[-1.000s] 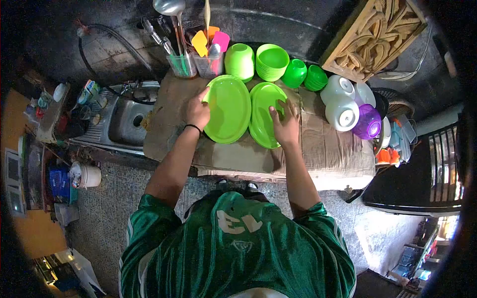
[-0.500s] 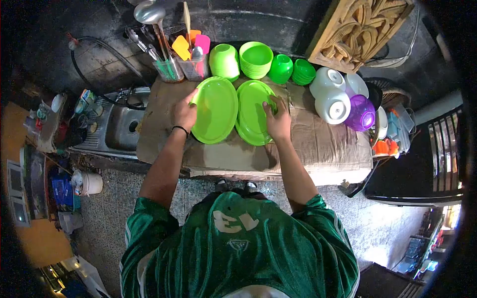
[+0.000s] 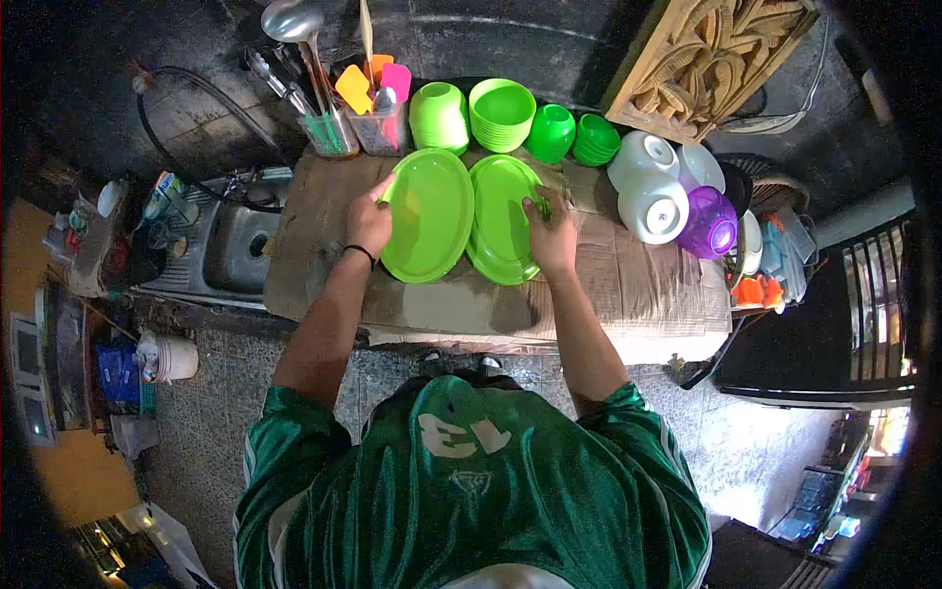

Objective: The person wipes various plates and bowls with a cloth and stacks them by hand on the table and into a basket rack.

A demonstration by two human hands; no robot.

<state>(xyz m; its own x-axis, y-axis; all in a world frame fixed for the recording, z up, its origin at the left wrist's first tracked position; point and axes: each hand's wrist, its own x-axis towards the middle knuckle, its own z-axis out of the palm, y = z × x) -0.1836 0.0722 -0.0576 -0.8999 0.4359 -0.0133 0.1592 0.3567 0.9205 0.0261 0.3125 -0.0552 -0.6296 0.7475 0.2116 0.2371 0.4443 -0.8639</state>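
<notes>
Two lime-green oval plates lie side by side on the brown covering of the counter, their inner edges touching or overlapping. My left hand (image 3: 369, 224) grips the outer edge of the left oval plate (image 3: 428, 216), its fingers partly hidden at the rim. At the right oval plate (image 3: 501, 218), my right hand (image 3: 553, 234) holds the outer rim, with the thumb over the top. The right plate looks like a stack, since more than one rim shows at its edge. Behind the plates stand lime-green bowls (image 3: 502, 113) and darker green cups (image 3: 551, 134).
Utensil holders (image 3: 377, 132) with spatulas and a ladle (image 3: 292, 22) stand at the back left. White bowls (image 3: 653, 211) and a purple bowl (image 3: 708, 224) sit to the right, below a carved wooden panel (image 3: 702, 69). A steel sink (image 3: 235, 245) adjoins the counter's left side.
The view has shifted slightly. Both hands stay at the outer edges of the plates, which lie nearly as before.
</notes>
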